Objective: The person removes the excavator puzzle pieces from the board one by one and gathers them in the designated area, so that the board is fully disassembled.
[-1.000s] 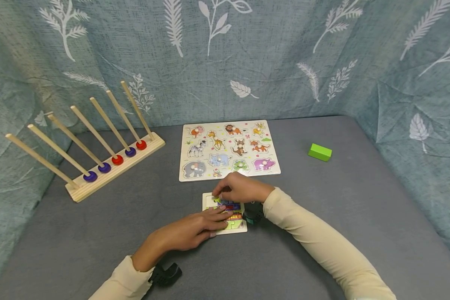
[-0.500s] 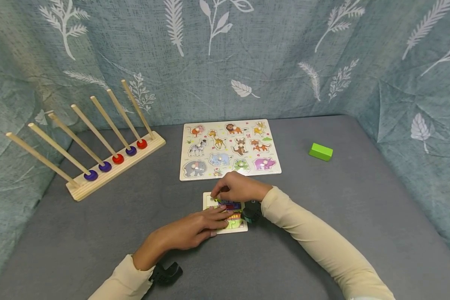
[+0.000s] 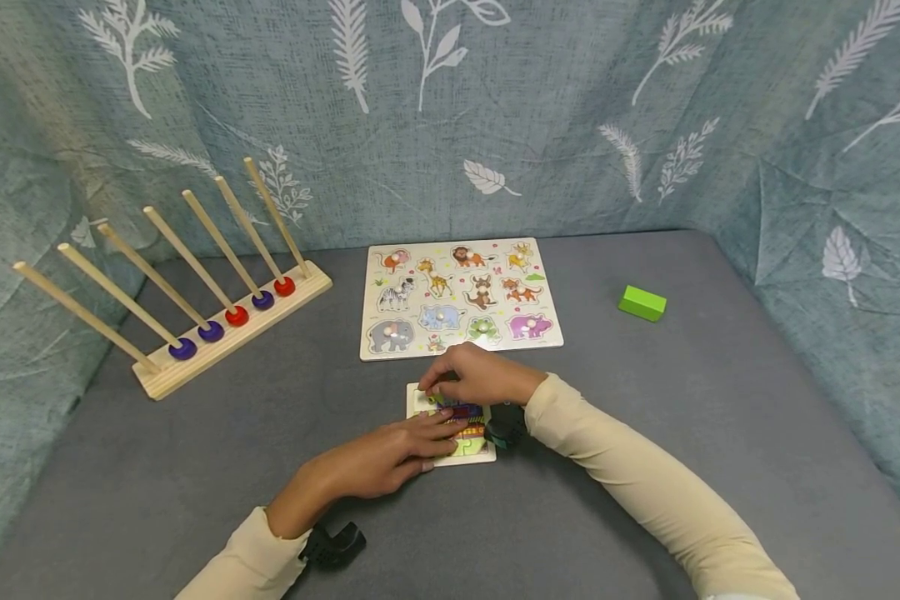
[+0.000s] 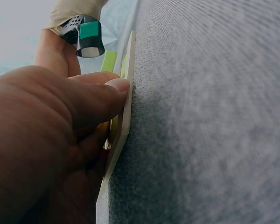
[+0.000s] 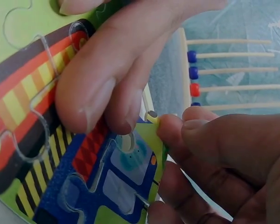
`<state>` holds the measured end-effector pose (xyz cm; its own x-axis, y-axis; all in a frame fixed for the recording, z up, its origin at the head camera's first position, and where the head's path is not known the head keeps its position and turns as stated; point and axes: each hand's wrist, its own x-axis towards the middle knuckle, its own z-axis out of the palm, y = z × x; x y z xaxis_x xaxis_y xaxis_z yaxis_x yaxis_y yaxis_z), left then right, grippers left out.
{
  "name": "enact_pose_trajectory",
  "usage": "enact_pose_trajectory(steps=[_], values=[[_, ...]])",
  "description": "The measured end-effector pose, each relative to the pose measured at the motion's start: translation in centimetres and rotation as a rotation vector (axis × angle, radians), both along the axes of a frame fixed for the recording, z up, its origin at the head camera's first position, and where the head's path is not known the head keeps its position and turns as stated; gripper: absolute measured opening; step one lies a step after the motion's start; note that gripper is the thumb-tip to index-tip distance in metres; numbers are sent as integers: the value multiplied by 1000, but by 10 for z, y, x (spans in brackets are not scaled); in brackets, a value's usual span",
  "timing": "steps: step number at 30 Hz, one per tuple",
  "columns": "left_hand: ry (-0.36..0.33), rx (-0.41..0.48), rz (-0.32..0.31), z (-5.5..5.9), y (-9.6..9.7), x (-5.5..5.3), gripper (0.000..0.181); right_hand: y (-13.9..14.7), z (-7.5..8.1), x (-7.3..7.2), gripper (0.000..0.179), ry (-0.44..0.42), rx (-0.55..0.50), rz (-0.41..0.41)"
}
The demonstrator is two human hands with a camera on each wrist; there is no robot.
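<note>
Nearest, at the lower left of the frame, your left sleeve (image 3: 243, 557) is reaching in, and a black device (image 3: 333, 547) is sitting at the wrist. Your left hand (image 3: 390, 458) is lying with extended fingers across the small jigsaw puzzle (image 3: 482, 457), without grasping it; in the left wrist view, its thumb is touching the edge of the board. This puzzle is resting on the grey bench (image 3: 720, 400), a little below the centre of the frame, and your fingers are covering one part of it. Your right hand (image 3: 482, 373) is bending over its upper part, where thumb and forefinger are pinching a yellow-green piece (image 5: 153, 132).

Farther, in the middle of the frame, the animal board (image 3: 461, 298) is lying just beyond your right hand. At the right, a green block (image 3: 642, 303) is resting well apart from it. At the left, a wooden stand (image 3: 228, 340) is holding seven pegs, and blue and red beads (image 3: 236, 316) are sitting low on the five inner ones. Farthest, a blue-green curtain (image 3: 555, 125) with white leaves is hanging across the top.
</note>
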<state>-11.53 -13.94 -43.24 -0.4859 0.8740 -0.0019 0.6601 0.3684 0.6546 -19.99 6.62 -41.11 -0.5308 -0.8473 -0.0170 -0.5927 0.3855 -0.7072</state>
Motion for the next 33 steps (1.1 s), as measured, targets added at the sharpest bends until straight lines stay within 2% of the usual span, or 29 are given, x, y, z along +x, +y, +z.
enact_pose_trajectory(steps=[10,18,26,33], values=[[0,-11,11,3,0,-1,41,4,4,1,20,-10,-8,-9],[-4,-5,3,4,1,-1,41,10,0,5,22,42,-27,-42],[-36,-19,21,3,1,1,41,15,-5,5,24,-28,-7,-130],[-21,-10,23,0,2,0,43,18,-6,5,22,-21,-19,-152]])
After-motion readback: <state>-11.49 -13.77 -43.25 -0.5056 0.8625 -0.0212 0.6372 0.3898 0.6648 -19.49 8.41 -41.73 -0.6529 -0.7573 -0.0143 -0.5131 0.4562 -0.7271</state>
